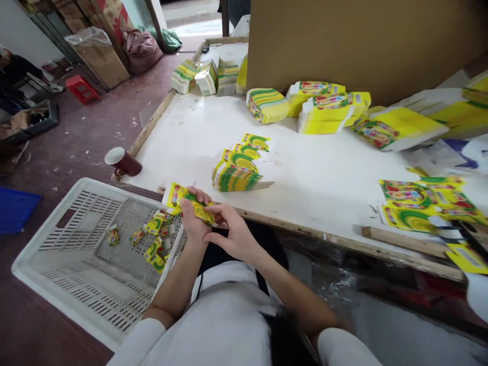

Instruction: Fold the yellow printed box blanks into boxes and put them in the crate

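Note:
A yellow and green printed carton lies in my left hand, whose fingers are wrapped round it, close to the table's front edge. My right hand pinches the near end of the same carton with thumb and fingers bent. Part of the carton is hidden behind the fingers. Just beyond my hands, a fanned stack of flat cartons rests on the white table. To the left and below, a white plastic crate holds several small folded cartons.
A dark red mug stands at the table's left corner. Bundles of flat cartons line the back by a large cardboard sheet. More cartons and a wooden strip lie at right. A red stool stands on the floor.

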Demonstrator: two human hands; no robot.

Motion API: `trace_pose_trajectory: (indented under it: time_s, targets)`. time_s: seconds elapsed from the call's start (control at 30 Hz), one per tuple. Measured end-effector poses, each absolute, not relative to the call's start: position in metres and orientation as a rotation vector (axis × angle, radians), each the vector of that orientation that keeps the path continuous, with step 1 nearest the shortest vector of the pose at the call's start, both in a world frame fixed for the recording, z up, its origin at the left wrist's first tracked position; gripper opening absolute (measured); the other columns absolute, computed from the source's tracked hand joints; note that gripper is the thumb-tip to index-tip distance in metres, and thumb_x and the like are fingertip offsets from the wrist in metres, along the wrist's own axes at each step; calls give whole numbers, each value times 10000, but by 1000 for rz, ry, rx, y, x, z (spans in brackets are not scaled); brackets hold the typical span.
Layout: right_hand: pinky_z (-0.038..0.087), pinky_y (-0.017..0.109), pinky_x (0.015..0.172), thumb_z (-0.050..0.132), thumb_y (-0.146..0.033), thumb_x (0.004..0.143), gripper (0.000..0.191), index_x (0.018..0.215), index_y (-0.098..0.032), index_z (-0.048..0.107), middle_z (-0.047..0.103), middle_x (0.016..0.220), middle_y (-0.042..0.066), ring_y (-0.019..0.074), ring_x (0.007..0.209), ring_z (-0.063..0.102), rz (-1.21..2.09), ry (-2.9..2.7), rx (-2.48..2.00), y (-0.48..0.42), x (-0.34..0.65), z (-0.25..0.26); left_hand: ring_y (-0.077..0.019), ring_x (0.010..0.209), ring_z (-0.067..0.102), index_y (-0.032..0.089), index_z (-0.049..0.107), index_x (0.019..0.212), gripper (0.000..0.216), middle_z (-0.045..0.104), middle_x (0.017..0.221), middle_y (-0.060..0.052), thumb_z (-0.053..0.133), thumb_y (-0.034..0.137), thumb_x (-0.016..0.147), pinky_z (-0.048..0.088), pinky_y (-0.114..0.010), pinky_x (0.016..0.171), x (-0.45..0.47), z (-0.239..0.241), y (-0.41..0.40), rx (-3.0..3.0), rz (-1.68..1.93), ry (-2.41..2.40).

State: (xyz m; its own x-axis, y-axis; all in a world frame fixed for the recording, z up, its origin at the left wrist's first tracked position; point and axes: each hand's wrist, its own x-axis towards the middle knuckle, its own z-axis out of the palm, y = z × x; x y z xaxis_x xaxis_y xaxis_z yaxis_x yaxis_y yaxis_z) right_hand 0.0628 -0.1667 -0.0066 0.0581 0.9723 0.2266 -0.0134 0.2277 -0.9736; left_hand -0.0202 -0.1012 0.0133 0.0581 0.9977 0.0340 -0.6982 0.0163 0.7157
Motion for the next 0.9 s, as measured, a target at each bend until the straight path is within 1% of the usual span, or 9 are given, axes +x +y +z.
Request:
trace_pose_trajectory:
  time_s: [0.13, 0.2, 0.33, 0.43, 0.53, 0.6, 0.67, 0.77, 0.9]
  targets:
    - [495, 288, 666, 783, -295, 784, 349, 1089, -197, 645, 590, 927, 31, 159, 764, 554, 911, -1213, -1119, -158, 73, -12, -135, 766, 610, 238, 680, 968, 672, 622, 858, -2, 755, 770, 564, 546, -266, 750, -31, 1, -103, 710, 1336, 681]
    - [488, 285, 650, 749, -283, 819, 245, 1034, -193, 675, 615, 894, 30, 159, 748, 567, 856, -1210, -1132, -155, 84, -13, -155, 836, 650, 237, 702, 991, 579, 675, 911, -19, 783, 683, 631, 549, -293, 818, -37, -9, -105, 804, 1327, 747]
    - [481, 270, 630, 708, -234, 870, 30, 865, -205, 713, 622, 764, 8, 149, 704, 586, 613, -1313, -1171, -156, 107, -12, -173, 818, 689, 193, 743, 852, 340, 732, 840, -35, 804, 502, 724, 543, -294, 819, -57, -21, -99, 1048, 1299, 939]
    - [497, 288, 674, 648, -190, 915, 104, 908, -226, 745, 652, 805, 30, 164, 758, 612, 341, -1475, -1246, -159, 123, -8, -290, 1140, 656, 198, 727, 1115, 645, 731, 1136, -113, 652, 724, 749, 493, -406, 1011, -79, -12, -86, 1278, 1160, 875]
    - [507, 327, 764, 567, -170, 962, 209, 977, -251, 759, 691, 850, 47, 181, 825, 622, 92, -1716, -1258, -161, 131, -5, -363, 1393, 455, 199, 516, 1420, 1044, 555, 1438, -165, 657, 840, 608, 322, -494, 1176, -92, 7, -79, 1667, 957, 821]
    - [511, 339, 793, 553, -151, 968, 235, 1032, -265, 748, 721, 888, 39, 179, 847, 636, -3, -1811, -1197, -161, 128, -5, -381, 1376, 468, 191, 422, 1477, 1141, 534, 1450, -183, 823, 697, 537, 338, -511, 1160, -88, 16, -83, 1927, 653, 873]
    - [526, 336, 787, 558, -121, 959, 273, 1106, -280, 725, 741, 947, 34, 178, 871, 659, -66, -1736, -1172, -162, 117, -10, -355, 1273, 568, 196, 418, 1453, 1006, 598, 1368, -163, 857, 528, 612, 435, -487, 1076, -76, 18, -92, 2024, 443, 976]
    - [565, 333, 809, 529, -66, 946, 403, 1232, -312, 671, 737, 1077, 50, 187, 964, 691, -92, -1441, -1220, -168, 91, -23, -281, 1094, 664, 185, 420, 1375, 744, 667, 1209, -116, 755, 401, 746, 519, -409, 946, -54, 9, -108, 1951, 521, 1169]
    - [571, 362, 912, 586, -87, 906, 439, 1295, -290, 612, 703, 1183, 79, 212, 1066, 680, 50, -1291, -1193, -177, 74, -28, -262, 993, 686, 167, 353, 1364, 773, 675, 1117, -107, 745, 354, 725, 545, -377, 849, -47, -11, -116, 1928, 661, 1254]
